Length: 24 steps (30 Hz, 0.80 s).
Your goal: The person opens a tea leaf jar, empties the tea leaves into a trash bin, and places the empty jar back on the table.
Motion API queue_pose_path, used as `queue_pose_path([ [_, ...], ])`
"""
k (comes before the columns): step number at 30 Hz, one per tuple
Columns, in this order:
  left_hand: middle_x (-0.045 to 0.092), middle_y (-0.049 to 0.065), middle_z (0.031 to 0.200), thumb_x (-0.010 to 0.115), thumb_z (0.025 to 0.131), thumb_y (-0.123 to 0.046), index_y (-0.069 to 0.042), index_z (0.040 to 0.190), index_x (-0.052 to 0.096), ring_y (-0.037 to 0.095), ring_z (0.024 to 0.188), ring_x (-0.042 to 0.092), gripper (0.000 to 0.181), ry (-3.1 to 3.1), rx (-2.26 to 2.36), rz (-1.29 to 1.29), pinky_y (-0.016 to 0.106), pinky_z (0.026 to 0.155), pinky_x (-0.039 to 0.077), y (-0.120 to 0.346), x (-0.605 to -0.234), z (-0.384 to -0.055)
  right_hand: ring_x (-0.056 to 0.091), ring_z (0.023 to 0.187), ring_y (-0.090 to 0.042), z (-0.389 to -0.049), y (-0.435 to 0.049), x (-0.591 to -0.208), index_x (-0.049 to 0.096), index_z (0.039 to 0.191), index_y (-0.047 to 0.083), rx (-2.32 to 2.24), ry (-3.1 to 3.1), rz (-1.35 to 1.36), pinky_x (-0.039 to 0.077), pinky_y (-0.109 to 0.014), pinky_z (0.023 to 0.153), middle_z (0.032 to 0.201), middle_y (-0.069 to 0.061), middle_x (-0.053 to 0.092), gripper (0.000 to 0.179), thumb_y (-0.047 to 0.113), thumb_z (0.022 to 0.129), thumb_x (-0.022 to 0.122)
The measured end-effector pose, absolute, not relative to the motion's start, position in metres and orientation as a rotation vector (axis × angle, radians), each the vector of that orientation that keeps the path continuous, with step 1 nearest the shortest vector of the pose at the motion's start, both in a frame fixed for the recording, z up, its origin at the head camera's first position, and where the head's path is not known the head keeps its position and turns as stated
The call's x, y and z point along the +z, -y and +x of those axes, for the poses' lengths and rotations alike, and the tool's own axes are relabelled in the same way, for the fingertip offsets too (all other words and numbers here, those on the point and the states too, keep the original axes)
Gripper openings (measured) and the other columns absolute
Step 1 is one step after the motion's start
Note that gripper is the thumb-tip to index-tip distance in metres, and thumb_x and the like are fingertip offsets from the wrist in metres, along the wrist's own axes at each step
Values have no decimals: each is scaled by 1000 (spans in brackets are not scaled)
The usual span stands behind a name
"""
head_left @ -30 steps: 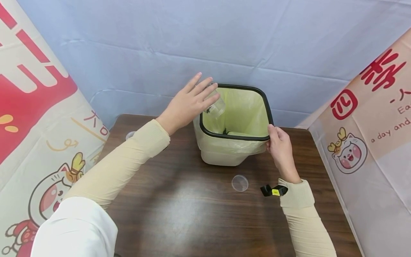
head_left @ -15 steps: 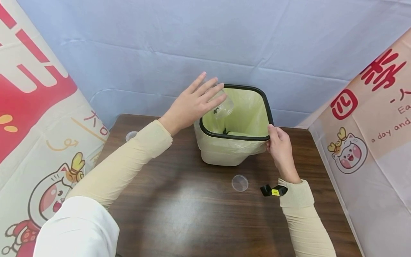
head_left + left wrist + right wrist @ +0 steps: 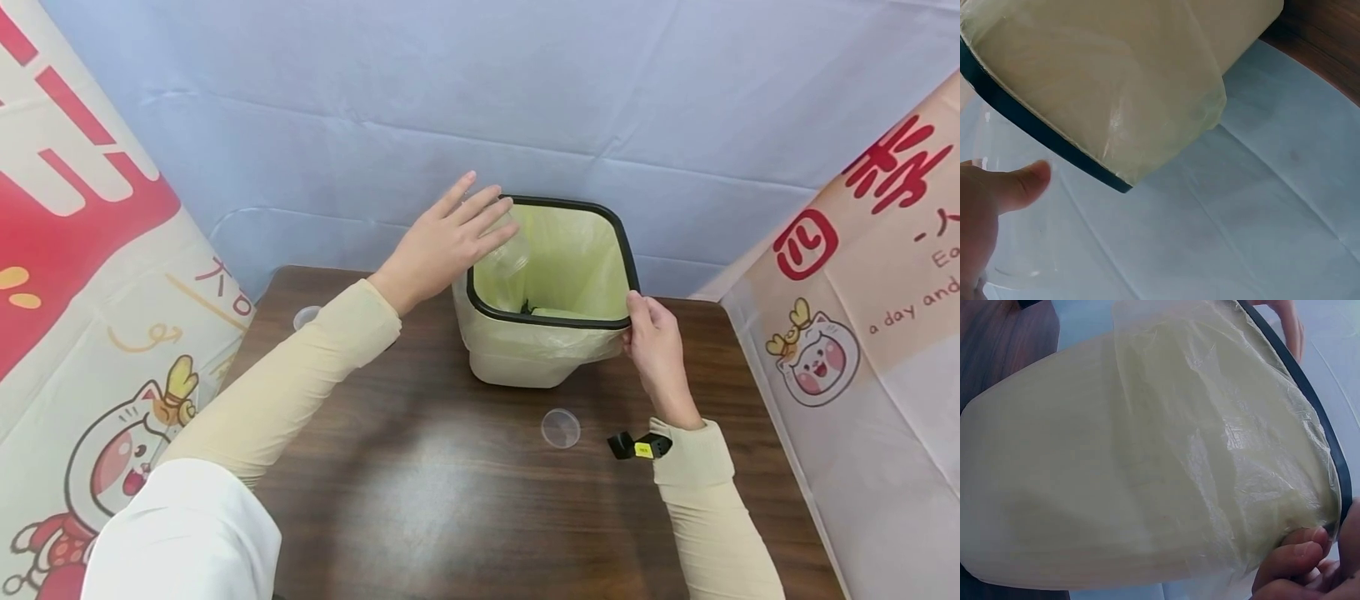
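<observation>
My left hand (image 3: pixel 442 246) grips a clear plastic cup (image 3: pixel 512 258), tilted with its mouth over the left side of a pale trash bin (image 3: pixel 517 371). In the left wrist view the thumb (image 3: pixel 1025 186) lies against the see-through cup (image 3: pixel 1032 250), just beyond the bin's dark rim (image 3: pixel 1041 128). My right hand (image 3: pixel 655 342) pinches the black rim at the bin's near right corner. Its curled fingers (image 3: pixel 1297 556) press the thin liner bag (image 3: pixel 1222 444) there, in the right wrist view. Inside the bin is a small dark thing (image 3: pixel 527 307), too small to identify.
A round clear lid (image 3: pixel 561 427) lies on the brown wooden table (image 3: pixel 450 500) in front of the bin. Another clear round piece (image 3: pixel 306 317) sits at the far left, partly behind the left sleeve. Blue cloth (image 3: pixel 420 100) hangs behind; printed panels flank both sides.
The left hand with the cup swung slightly right, then back left. Dark bits seen in the cup earlier no longer show there. The right hand stays on the rim.
</observation>
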<state>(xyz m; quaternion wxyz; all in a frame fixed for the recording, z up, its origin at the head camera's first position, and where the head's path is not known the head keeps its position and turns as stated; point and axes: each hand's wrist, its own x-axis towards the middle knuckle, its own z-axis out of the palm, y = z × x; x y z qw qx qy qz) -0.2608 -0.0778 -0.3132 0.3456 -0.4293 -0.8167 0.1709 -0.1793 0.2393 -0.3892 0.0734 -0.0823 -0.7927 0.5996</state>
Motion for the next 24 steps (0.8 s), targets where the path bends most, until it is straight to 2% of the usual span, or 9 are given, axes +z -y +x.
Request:
queue_pose_path([
  [9, 52, 11, 150, 42, 98, 14, -16, 149, 52, 31, 140, 45, 60, 1997, 166, -1134, 48, 125, 12, 75, -310, -260, 41, 52, -8, -180, -236, -389, 51, 84, 6, 1798, 2368, -267, 39, -22, 48, 62, 4, 44, 43, 43, 107, 49],
  [11, 53, 11, 149, 44, 98, 14, -17, 148, 53, 30, 140, 45, 59, 2002, 189, -1130, 47, 125, 12, 76, -310, -259, 41, 52, -8, -180, -236, -389, 50, 84, 6, 1800, 2372, -269, 39, -22, 48, 62, 4, 44, 44, 43, 107, 49],
  [17, 57, 9, 145, 62, 92, 10, -17, 142, 60, 27, 139, 46, 57, 2120, 399, -1126, 45, 126, 9, 81, -314, -258, 41, 52, -9, -180, -236, -390, 50, 84, 6, 1787, 2383, -256, 39, -22, 49, 62, 4, 44, 45, 44, 106, 49],
  [24, 56, 10, 145, 61, 91, 11, -16, 141, 59, 28, 139, 46, 57, 2113, 361, -1104, 46, 126, 11, 80, -313, -257, 42, 52, -10, -179, -236, -389, 50, 84, 6, 1778, 2387, -247, 39, -23, 50, 62, 3, 45, 44, 43, 107, 48],
])
